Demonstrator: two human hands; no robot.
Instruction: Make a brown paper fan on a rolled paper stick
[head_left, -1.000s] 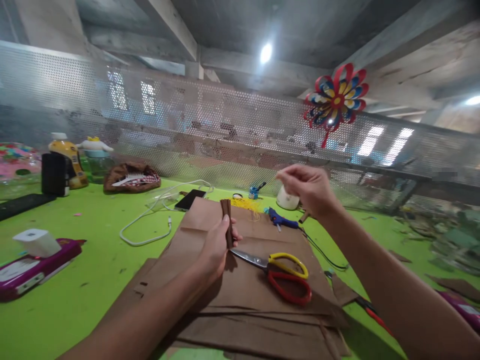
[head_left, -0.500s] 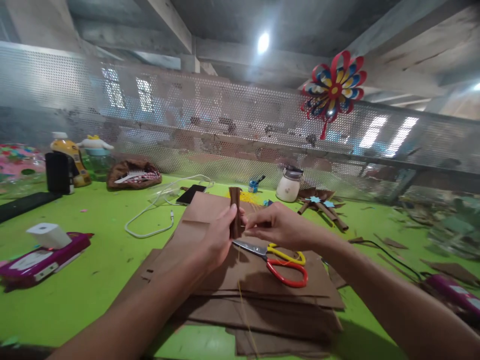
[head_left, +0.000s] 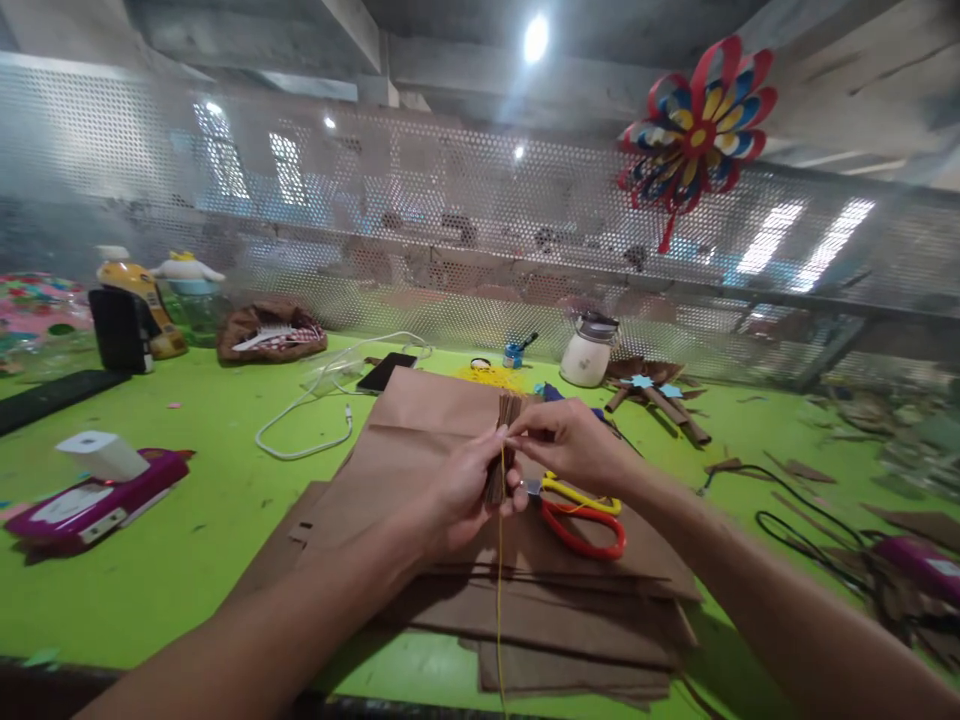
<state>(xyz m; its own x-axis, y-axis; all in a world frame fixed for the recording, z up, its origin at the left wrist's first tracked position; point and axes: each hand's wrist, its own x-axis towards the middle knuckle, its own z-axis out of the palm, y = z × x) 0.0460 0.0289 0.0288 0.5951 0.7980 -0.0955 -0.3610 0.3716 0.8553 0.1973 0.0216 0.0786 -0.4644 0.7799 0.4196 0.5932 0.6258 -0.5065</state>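
My left hand (head_left: 465,490) is closed around a small upright bundle of pleated brown paper (head_left: 509,408). A yellow thread (head_left: 500,600) lies along the bundle's near side and hangs down past the table's front. Thumb and finger of my right hand (head_left: 574,435) are pinched at the bundle's upper part, on the thread as far as I can see; the fingertips partly cover it. Beneath both hands lies a stack of brown paper sheets (head_left: 427,405). Scissors with one red and one yellow handle (head_left: 559,537) rest on it, their blades mostly hidden behind my left hand.
On the left are a purple power strip (head_left: 82,500) with a white charger (head_left: 97,455), a white cable (head_left: 300,455) and a black phone (head_left: 386,372). A white jar (head_left: 586,355) and brown paper pieces (head_left: 667,410) stand right of centre. A perforated screen (head_left: 480,220) closes off the back.
The bundle has turned in my left hand, showing its pleated edges. The yellow thread now runs straight along its near side. The view has shifted slightly, and my left hand covers more of the scissors.
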